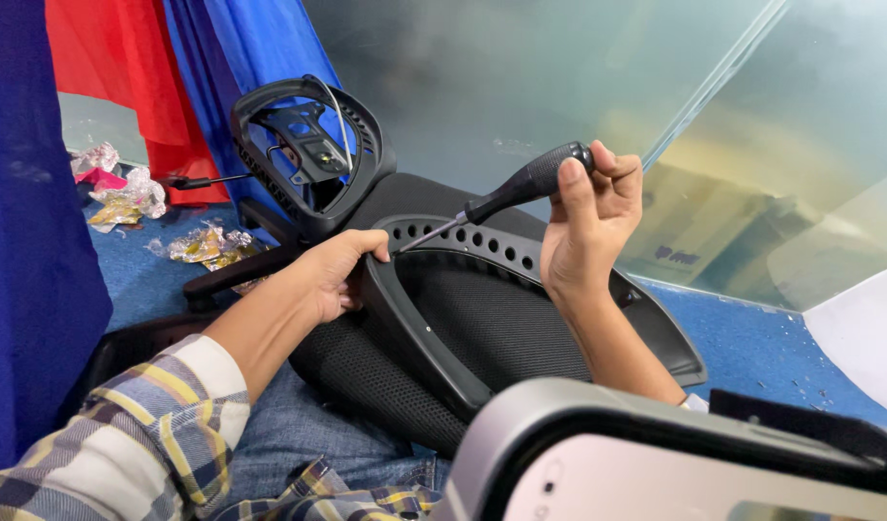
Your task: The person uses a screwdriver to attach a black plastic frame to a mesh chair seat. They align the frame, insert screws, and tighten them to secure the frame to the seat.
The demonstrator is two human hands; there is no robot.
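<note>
A black office-chair part with mesh fabric and a perforated plastic frame (pixel 501 253) lies across my lap. My left hand (pixel 330 272) grips the frame's rim at its upper left edge. My right hand (pixel 590 224) holds a black-handled screwdriver (pixel 521 185) by the handle. The metal tip points down-left and meets the frame close to my left fingers. A second black plastic frame piece (pixel 308 154) with a wire loop stands behind it, upright.
Crumpled foil and paper scraps (pixel 207 244) lie on the blue carpet at the left. Red and blue cloth (pixel 125 68) hangs behind. A frosted glass wall (pixel 579 87) runs along the back. A grey-and-black curved chair part (pixel 656 453) sits at the bottom right.
</note>
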